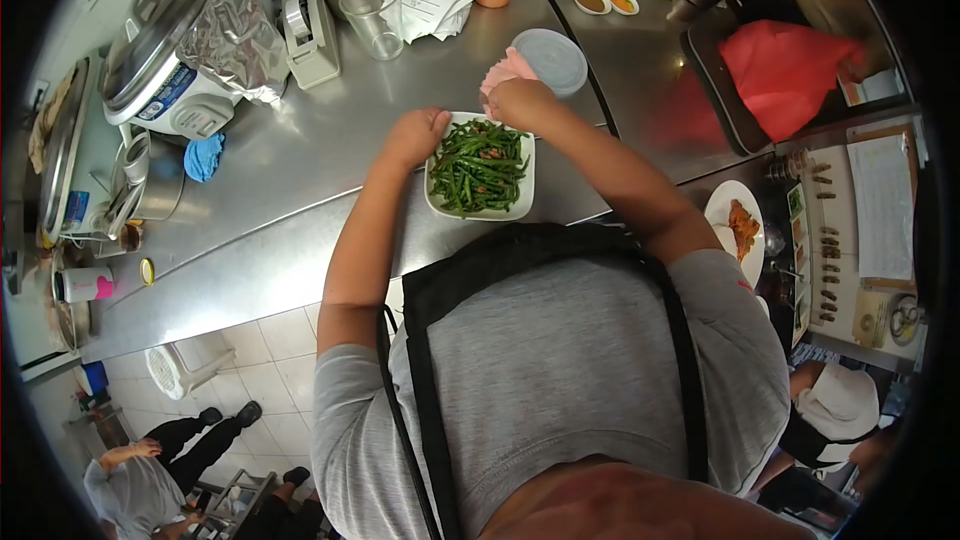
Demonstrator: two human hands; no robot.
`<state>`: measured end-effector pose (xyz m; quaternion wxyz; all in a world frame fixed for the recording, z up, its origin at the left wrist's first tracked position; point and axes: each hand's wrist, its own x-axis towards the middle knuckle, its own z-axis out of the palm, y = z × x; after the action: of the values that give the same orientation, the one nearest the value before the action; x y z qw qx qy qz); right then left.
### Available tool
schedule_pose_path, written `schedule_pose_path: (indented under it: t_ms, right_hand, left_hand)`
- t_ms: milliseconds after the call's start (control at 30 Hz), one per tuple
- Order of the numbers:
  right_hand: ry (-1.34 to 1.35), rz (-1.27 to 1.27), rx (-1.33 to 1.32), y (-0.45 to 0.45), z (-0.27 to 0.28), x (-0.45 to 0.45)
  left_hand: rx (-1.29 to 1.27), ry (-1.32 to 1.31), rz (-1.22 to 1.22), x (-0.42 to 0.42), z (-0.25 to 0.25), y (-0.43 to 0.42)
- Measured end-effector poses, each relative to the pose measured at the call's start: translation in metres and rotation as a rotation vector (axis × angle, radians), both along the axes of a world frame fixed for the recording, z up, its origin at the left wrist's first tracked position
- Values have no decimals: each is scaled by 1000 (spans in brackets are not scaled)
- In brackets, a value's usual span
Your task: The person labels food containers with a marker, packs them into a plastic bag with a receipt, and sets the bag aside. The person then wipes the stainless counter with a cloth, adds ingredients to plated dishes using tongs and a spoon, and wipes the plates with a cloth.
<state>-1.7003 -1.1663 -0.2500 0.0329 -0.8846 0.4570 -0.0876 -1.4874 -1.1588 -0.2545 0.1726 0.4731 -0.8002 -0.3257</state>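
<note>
A square white bowl (529, 192) filled with cooked green beans (478, 168) and small brown bits sits on the steel counter in front of me. My left hand (416, 139) grips the bowl's upper left rim, thumb on the edge. At the upper right corner, my right hand (522, 103) is closed on a pink cloth (508, 71) and presses it against or close to the rim. Its fingertips are partly hidden by the cloth. Just beyond the cloth lies a round translucent lid or tub (550, 62).
Along the back stand a tape dispenser (309, 38), a clear cup (374, 18), paper slips (436, 2) and bottles. A foil-draped cooker (165, 70) is at the left. On the right are a plate of food (741, 225) and red cloth (785, 75). Other people are below on both sides.
</note>
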Motion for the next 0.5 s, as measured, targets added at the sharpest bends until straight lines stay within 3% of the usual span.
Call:
schedule_pose_path:
  t_ms: [100, 167, 233, 267, 367, 500]
  right_hand:
    - [76, 156, 55, 25, 72, -3]
    - [-2, 24, 183, 25, 69, -14]
    - [-211, -350, 400, 17, 48, -23]
    - [-336, -302, 370, 21, 47, -22]
    - [-95, 22, 123, 17, 40, -6]
    - [129, 54, 89, 18, 30, -1]
  left_hand:
    - [-12, 50, 60, 6, -17, 2]
    - [-46, 17, 137, 6, -21, 6]
    - [-57, 14, 183, 6, -21, 10]
    - [-54, 27, 187, 7, -19, 11]
    - [-35, 21, 188, 8, -13, 11]
    - [-55, -28, 157, 11, -8, 11]
